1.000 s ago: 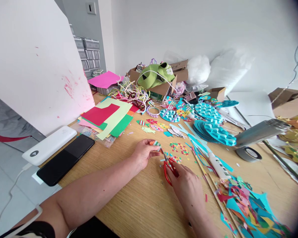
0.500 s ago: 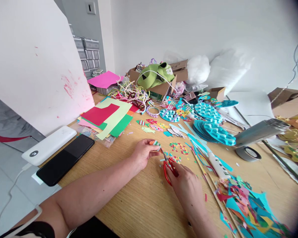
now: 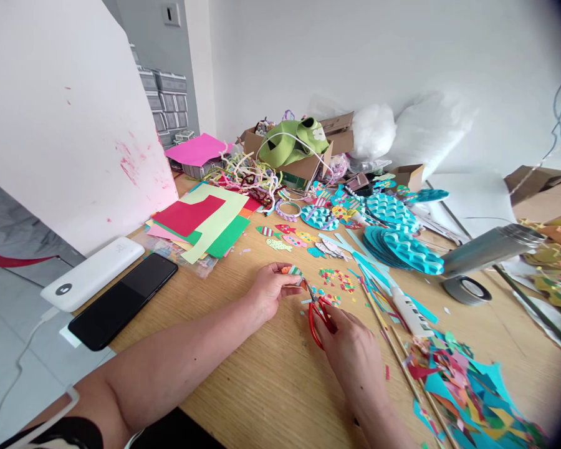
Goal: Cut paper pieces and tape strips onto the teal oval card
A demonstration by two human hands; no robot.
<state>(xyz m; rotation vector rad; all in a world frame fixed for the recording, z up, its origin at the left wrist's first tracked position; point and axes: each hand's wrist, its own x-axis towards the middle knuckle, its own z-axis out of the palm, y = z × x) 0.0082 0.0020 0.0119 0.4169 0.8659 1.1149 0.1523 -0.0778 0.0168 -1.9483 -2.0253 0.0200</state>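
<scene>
Head view shows your left hand (image 3: 267,288) pinching a small striped cutout (image 3: 292,270) between thumb and fingertips, held just above the table (image 3: 262,393) in front of you. Your right hand (image 3: 350,349) is closed through the red loops of the scissors (image 3: 315,317), and the blades point up and left to meet the cutout's lower right edge. Whether the blades are parted or closed is too small to tell.

By the look of it, you are trimming the outline of that piece, with the cut under way. A piece this small calls for short snips. Turn the paper into the blades with your left hand instead of swinging the scissors, and keep your fingertips back from the tips.

Just beyond the scissors lies a scatter of bright bits (image 3: 336,279), and past that a row of finished paper fish (image 3: 285,237). To the right are thin sticks (image 3: 393,343), a white tube (image 3: 409,312) and a heap of scraps (image 3: 462,386). Blue scalloped discs (image 3: 402,246) sit further back, near a steel flask (image 3: 493,248) lying on its side. To the left are coloured sheets (image 3: 206,221), a phone (image 3: 124,299) and a power bank (image 3: 93,273).
</scene>
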